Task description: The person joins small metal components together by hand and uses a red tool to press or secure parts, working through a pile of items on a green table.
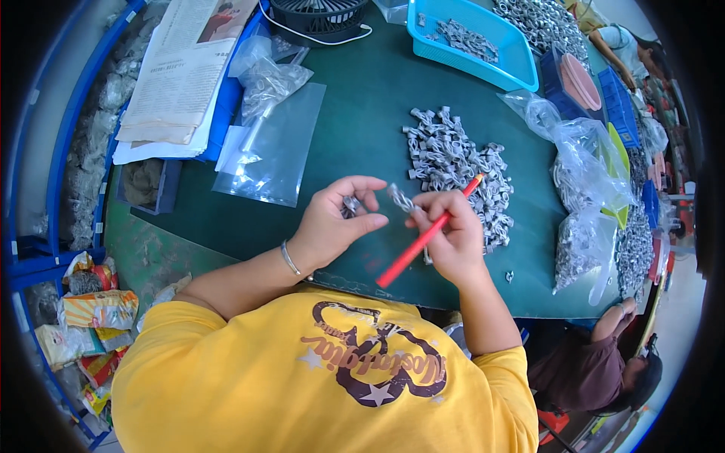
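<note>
Green worktop, curved by the lens, takes up the middle of the view; blue racking stands along the left side.

Nearest: yellow shirt of the person seated at the edge. Left hand, silver bangle at its wrist: thumb and index finger parted, other fingers curled about small grey parts; exact count unclear. Right hand: thumb and fingers pinch one grey looped piece, its free end just beside the left index fingertip; contact cannot be told. Same hand also grips a red pen, slanting across the fingers.

Stray piece lies right of the right wrist. Just beyond the right hand: loose pile of similar grey pieces. Flat clear bag lies to the left; filled clear bags to the right.

Farther: newspaper at left, black fan at top, turquoise basket holding more pieces. Two co-workers at right, one in a dark shirt, one in a light shirt.
</note>
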{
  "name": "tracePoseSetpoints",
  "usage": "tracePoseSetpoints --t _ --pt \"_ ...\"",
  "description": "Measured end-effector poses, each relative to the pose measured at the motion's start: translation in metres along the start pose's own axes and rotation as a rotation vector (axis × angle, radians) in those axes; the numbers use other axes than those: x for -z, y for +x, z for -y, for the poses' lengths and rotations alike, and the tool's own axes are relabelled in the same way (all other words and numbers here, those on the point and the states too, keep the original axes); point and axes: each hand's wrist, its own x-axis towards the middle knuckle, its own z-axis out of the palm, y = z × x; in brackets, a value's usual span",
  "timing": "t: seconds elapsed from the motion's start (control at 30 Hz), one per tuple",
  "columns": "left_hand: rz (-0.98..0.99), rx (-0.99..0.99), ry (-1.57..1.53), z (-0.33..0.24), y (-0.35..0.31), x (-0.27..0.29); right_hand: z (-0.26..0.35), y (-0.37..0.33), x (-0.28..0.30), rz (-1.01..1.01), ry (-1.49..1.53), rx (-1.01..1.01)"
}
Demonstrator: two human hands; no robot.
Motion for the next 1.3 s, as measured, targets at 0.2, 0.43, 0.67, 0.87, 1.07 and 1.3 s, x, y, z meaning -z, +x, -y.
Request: tracePoseSetpoints --t 0.2,0.43,0.67,0.87,1.07,1.3 --pt "0.083 0.138 -0.128 -0.019 -0.003 -0.004 0.014 -0.011 0.004 0.020 0.502 -0.247" --pt "0.146 -0.353 0.238 -0.012 -0.002 -0.005 -0.007 -0.022 -0.005 -0.082 0.627 -0.124" --pt "0.131 0.034 -0.068 -0.016 -0.006 -0.008 -0.004 -0.029 -0.012 -0.333 -0.051 0.434" --pt "0.220 0.334 -0.632 -0.003 -0.003 -0.006 0.009 -0.030 0.001 -0.233 -0.185 0.582" --pt "0.229 0.468 -0.909 -0.002 0.003 0.001 -0.009 -0.003 0.025 -0.467 -0.436 0.385" --pt "0.131 0.505 -0.784 -0.008 0.004 -0.003 -0.018 0.023 0.032 -0.292 -0.854 0.450"
